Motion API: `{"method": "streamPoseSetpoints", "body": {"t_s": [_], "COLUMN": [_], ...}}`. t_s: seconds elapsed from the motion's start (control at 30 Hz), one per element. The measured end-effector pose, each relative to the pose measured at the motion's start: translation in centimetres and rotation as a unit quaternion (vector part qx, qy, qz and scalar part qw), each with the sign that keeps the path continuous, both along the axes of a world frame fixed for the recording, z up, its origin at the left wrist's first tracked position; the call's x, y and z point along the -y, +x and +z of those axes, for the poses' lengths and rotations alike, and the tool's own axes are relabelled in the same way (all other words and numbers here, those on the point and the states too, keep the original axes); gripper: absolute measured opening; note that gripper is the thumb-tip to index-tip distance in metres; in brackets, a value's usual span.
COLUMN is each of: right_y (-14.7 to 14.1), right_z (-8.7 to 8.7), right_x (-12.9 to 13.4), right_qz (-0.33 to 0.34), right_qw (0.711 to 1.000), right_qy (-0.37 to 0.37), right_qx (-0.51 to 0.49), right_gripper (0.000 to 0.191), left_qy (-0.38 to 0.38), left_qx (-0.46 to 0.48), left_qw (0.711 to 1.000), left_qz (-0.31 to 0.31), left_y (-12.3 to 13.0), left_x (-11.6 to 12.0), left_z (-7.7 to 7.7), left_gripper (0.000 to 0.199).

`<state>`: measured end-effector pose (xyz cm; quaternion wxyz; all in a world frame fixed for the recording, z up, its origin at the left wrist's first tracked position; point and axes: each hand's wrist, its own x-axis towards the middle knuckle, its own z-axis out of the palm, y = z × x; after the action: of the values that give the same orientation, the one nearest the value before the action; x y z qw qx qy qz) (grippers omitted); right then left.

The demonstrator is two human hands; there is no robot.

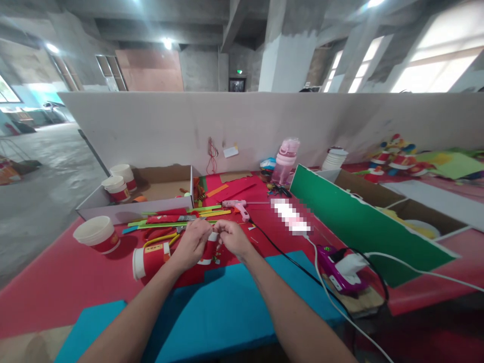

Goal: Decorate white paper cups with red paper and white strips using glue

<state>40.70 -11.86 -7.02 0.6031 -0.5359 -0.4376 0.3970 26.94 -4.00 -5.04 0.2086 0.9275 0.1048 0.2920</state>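
Note:
My left hand [194, 241] and my right hand [233, 238] meet over the middle of the red table, fingertips pinched close together. Whatever lies between the fingertips is too small and hidden to make out. Just beneath them shows a red and white piece [207, 250], perhaps a paper cup, partly covered by my left hand. Small pale scraps [218, 253] lie beside it. A red and white paper cup [151, 259] rests on its side left of my left wrist. Beyond my hands lies a pink glue gun [237, 206], its black cord running to the right.
Stacked paper cups [97, 234] stand at the left, near a white cardboard box [128, 212]. Yellow-handled pliers [162, 239] and green strips lie behind my left hand. Rightward are a purple power socket [340, 272], a green-sided box [363, 227] and a pink bottle [286, 160].

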Motion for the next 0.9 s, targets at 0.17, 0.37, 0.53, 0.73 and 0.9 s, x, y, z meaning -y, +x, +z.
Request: {"method": "streamPoseSetpoints", "body": {"t_s": [0.17,0.37,0.53,0.73,0.9], "right_y": [0.4,0.5,0.1,0.0,0.0], "right_z": [1.0,0.9,0.6,0.1,0.0], "right_x": [0.7,0.9,0.6,0.4,0.4], "right_qz": [0.061,0.080,0.052,0.013,-0.019], "right_qw": [0.996,0.997,0.998,0.987,0.978], "right_qy": [-0.010,0.011,-0.019,-0.009,0.020], "right_qx": [-0.061,-0.015,0.031,0.162,0.209], "right_gripper": [0.012,0.020,0.005,0.010,0.013], "left_qy": [-0.055,-0.066,-0.040,-0.022,-0.033], "left_qx": [0.024,0.027,0.015,-0.001,0.003], "left_qw": [0.998,0.997,0.999,1.000,0.999], "left_qz": [0.008,0.004,-0.005,-0.010,-0.013], "left_y": [-0.5,-0.5,-0.3,0.0,0.2], "left_x": [-1.0,-1.1,-0.4,0.0,0.2], "left_z": [-0.5,-0.5,-0.3,-0.4,-0.3], "left_gripper": [0.026,0.028,0.029,0.027,0.027]}}
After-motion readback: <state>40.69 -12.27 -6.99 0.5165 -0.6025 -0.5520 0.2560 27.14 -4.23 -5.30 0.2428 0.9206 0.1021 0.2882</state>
